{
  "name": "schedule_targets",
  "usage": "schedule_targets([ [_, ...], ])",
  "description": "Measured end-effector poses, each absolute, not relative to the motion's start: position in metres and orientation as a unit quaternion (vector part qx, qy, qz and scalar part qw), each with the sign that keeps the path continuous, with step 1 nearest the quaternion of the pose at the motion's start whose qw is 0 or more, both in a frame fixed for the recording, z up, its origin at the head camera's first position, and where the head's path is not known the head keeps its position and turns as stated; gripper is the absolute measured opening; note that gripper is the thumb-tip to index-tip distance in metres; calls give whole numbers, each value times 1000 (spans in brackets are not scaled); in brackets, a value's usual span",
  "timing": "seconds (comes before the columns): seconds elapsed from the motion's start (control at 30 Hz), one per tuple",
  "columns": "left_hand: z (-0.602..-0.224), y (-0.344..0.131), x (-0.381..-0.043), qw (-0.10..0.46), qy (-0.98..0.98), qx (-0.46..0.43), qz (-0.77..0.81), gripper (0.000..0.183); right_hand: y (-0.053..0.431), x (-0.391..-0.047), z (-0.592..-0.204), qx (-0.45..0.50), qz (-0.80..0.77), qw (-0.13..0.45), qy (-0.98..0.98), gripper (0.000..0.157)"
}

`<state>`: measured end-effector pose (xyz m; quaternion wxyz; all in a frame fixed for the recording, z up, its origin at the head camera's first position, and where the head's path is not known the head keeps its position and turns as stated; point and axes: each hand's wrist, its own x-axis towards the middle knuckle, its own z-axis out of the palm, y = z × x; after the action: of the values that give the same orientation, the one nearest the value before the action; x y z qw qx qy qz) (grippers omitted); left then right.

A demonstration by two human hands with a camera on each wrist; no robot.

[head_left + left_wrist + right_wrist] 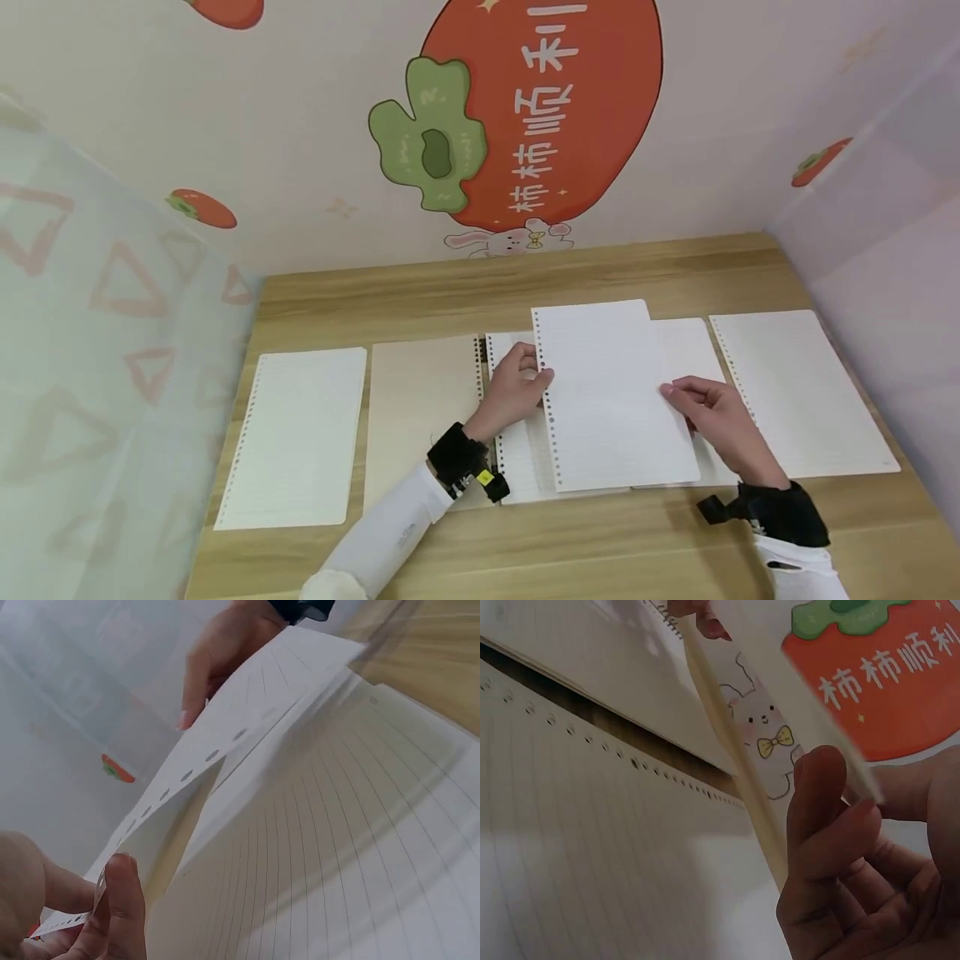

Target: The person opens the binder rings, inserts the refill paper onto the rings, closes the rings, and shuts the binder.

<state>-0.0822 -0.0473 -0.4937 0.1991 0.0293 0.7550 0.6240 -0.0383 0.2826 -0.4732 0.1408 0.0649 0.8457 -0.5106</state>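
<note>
A lined loose-leaf sheet point(607, 400) with punched holes down its left edge is held up above the desk. My left hand point(514, 385) pinches its holed edge, thumb in front and fingers behind. The opposite edge is pinched by my right hand point(716, 412). In the right wrist view the sheet point(810, 712) shows nearly edge-on between thumb and fingers. Below it lies an open spiral notebook with a beige cover point(423, 408) turned to the left and lined pages point(517, 467) on the right. More lined paper point(693, 350) lies partly hidden behind the raised sheet.
A stack of punched paper point(292, 442) lies at the desk's left. Another lined stack point(810, 392) lies at the right. The wooden desk point(600, 542) meets a back wall point(300, 125) with persimmon drawings and curtain-like side walls.
</note>
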Motion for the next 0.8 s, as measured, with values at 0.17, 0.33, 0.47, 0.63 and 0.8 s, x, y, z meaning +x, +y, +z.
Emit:
schedule_targets([
  [0.17,-497,-67,-79,201,760,17,618,40,262,-33,-478,66,-525,125,839,41],
  [0.33,-497,-87,-75,175,786,23,593,40,243,-32,-485,75,-565,130,811,39],
  [0.47,-498,-100,-71,158,801,25,577,39,231,-30,-492,85,-593,151,786,39],
  [0.63,-500,-111,-68,151,801,13,579,43,221,-31,-500,97,-599,170,776,40],
  [0.8,-503,-120,-69,135,813,8,567,44,216,-33,-505,97,-592,176,780,40],
])
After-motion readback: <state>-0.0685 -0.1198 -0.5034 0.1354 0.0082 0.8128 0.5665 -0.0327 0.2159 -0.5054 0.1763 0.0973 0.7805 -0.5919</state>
